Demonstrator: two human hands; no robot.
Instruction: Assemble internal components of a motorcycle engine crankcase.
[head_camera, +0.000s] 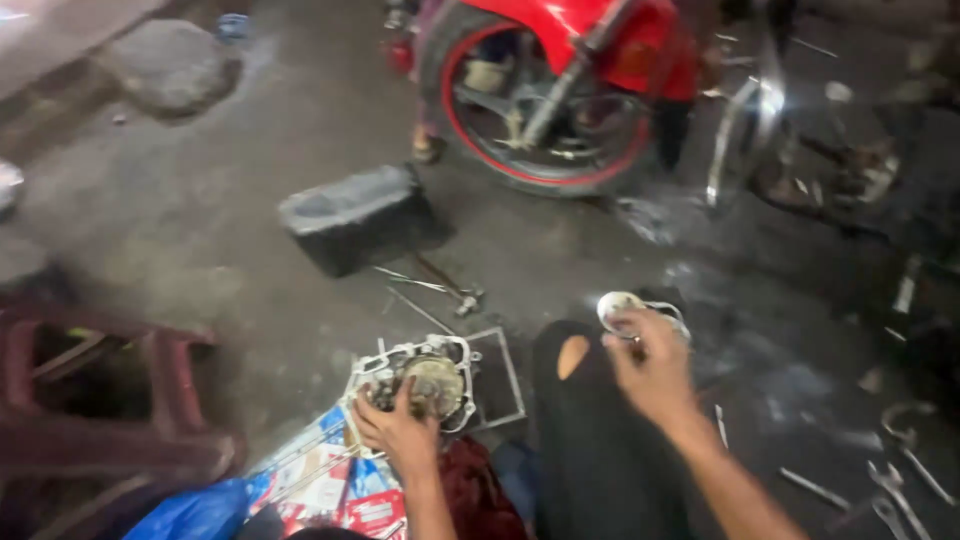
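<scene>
A grimy silver engine cover (420, 385) with a round brass-coloured centre is gripped at six o'clock by the left hand (400, 432). Its long axis cannot be told. A small round white part (622, 306) is grasped by the right hand (655, 372) fingers.

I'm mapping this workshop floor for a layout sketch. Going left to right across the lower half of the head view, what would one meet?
Dark red stool → left hand on the engine cover → black trouser knee → right hand holding a small round metal part → spanners on the floor.

Dim grey concrete floor (200, 230), a red motorcycle (560, 90) parked behind, a dark red stool (110, 400) at left.
</scene>
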